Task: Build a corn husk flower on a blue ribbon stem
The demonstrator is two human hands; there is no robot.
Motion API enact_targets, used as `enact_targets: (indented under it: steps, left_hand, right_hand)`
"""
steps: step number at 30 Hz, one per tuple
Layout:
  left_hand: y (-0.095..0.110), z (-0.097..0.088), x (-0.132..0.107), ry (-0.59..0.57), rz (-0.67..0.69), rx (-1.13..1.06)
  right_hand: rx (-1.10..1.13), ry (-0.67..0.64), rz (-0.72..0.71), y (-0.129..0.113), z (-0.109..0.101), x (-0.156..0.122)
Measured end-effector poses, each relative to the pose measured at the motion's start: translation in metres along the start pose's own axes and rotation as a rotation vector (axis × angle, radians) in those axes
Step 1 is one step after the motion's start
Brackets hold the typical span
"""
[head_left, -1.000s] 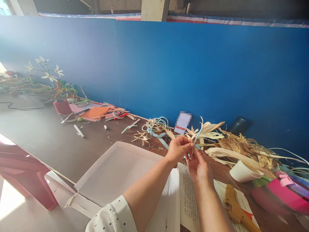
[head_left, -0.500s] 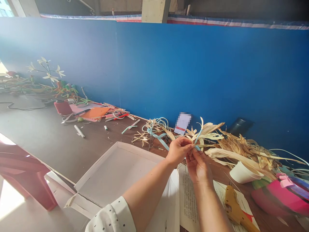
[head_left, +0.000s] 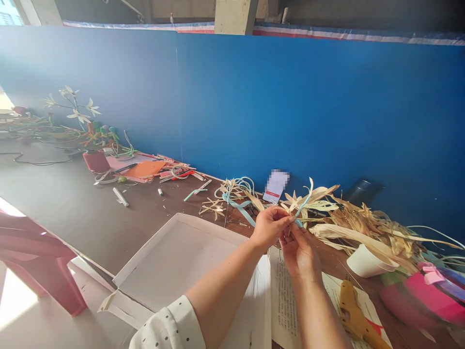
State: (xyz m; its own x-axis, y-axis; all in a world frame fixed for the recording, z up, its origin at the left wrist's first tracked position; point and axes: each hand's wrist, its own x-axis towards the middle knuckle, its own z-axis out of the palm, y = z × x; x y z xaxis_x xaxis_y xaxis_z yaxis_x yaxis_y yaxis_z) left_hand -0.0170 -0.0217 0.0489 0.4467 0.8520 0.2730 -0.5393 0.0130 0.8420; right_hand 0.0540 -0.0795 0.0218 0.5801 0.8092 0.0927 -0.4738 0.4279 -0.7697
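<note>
My left hand (head_left: 268, 227) pinches the base of a straw-coloured husk flower (head_left: 298, 201) with a light blue stem strip (head_left: 302, 206). My right hand (head_left: 298, 250) sits just under it, fingers closed on the lower end of the same flower. Both hands hover above the brown table (head_left: 90, 218), over a printed paper sheet (head_left: 286, 295). Dry husk petals fan out above my fingers.
A shallow white cardboard tray (head_left: 181, 257) lies to the left. A yellow glue gun (head_left: 354, 317), a white cup (head_left: 366, 261), a pile of dried husks (head_left: 370, 225) and pink ribbon rolls (head_left: 428, 295) sit on the right. Craft scraps (head_left: 145, 169) and a blue partition (head_left: 290, 106) lie behind; a red stool (head_left: 39, 261) stands left.
The hands and the flower have stayed almost in place; the flower has tipped slightly to the right as the fingers shifted a little.
</note>
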Motion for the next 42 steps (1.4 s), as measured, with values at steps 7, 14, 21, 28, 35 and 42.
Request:
enact_targets:
  steps: [7, 14, 21, 28, 35, 42]
  left_hand:
    - [0.000, 0.000, 0.000, -0.005, -0.007, 0.040]
    - [0.000, 0.000, 0.000, -0.021, 0.010, -0.004]
    - [-0.001, 0.000, 0.000, -0.005, 0.017, 0.006]
    - [-0.003, 0.001, 0.000, -0.002, -0.002, -0.006]
    - [-0.007, 0.000, 0.001, 0.033, 0.073, 0.091]
    - [-0.009, 0.000, 0.000, 0.007, 0.084, 0.067]
  right_hand:
    - [0.042, -0.016, 0.041, -0.004, 0.005, -0.003]
    - [-0.022, -0.007, 0.019, -0.005, 0.006, -0.003]
    - [0.013, -0.019, 0.015, -0.004, 0.002, -0.001]
    - [0.066, -0.028, 0.025, -0.002, -0.002, 0.002]
    - [0.102, -0.045, -0.014, -0.003, 0.003, 0.003]
    - [0.095, -0.037, -0.056, -0.004, 0.003, 0.005]
